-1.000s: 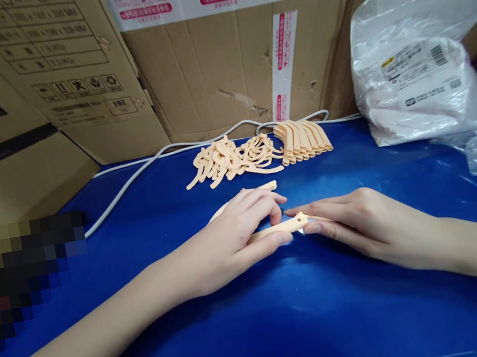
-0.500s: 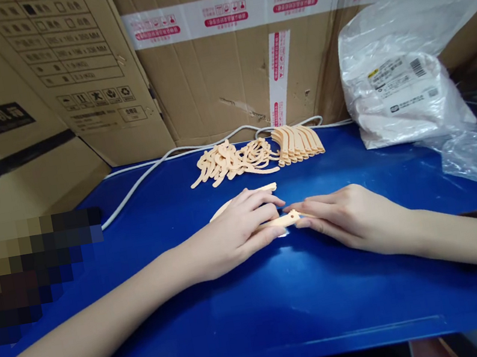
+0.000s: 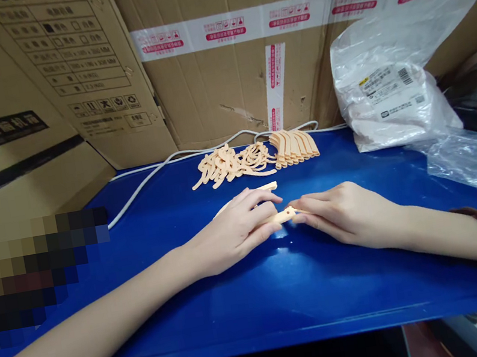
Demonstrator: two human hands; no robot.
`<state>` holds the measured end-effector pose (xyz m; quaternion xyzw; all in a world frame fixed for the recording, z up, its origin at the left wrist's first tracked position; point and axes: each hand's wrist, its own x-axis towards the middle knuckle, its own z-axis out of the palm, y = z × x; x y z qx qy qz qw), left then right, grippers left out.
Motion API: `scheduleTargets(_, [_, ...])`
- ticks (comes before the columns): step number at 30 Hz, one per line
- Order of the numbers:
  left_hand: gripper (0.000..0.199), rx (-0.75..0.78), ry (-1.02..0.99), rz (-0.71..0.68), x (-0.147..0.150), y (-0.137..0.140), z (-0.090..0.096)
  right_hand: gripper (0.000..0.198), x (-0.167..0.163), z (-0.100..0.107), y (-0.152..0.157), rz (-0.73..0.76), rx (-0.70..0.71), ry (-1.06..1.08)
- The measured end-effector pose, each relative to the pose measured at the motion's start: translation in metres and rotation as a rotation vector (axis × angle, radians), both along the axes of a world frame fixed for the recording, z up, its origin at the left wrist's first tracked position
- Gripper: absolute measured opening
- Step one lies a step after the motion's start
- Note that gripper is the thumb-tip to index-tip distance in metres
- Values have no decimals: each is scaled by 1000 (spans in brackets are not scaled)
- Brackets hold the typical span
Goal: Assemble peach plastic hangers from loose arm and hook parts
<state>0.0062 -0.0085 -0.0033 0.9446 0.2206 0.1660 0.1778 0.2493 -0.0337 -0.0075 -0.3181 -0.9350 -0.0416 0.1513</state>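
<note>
My left hand (image 3: 240, 227) is closed on a beige plastic piece (image 3: 285, 216) with a small hole near its end, held just above the blue table. My right hand (image 3: 339, 210) pinches a thin beige strip (image 3: 299, 211) whose tip meets the end of that piece. Most of both parts is hidden by my fingers. Behind my left hand lies another beige curved piece (image 3: 271, 186), partly covered by the hand. Farther back are a loose heap of curved beige strips (image 3: 227, 165) and a neat row of curved beige pieces (image 3: 294, 148).
Cardboard boxes (image 3: 206, 92) wall off the back and left of the blue table (image 3: 226, 321). A white cable (image 3: 143, 185) runs behind the heap. Clear plastic bags (image 3: 389, 92) stand at the back right. A blurred-out patch (image 3: 30, 274) covers the left edge.
The camera view has shifted slightly, so the scene sits a little lower at the back. Both hands keep nearly the same pose, with the two beige parts still touching.
</note>
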Motion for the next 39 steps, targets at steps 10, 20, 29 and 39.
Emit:
scheduleTargets(10, [27,28,29,-6,0,2,-2,44,-3,-6,-3,-49,127,-105])
scheduleTargets(20, [28,16,5,41,3,2,-2,46,-8,-3,-1,-169,-158,3])
scheduleTargets(29, [29,39,0,95,6,-2,-4,46,-10,4,1,-199,-426,93])
scheduleTargets(39, [26,26,-20,99,8,0,-6,45,-8,9,7,-156,-595,200])
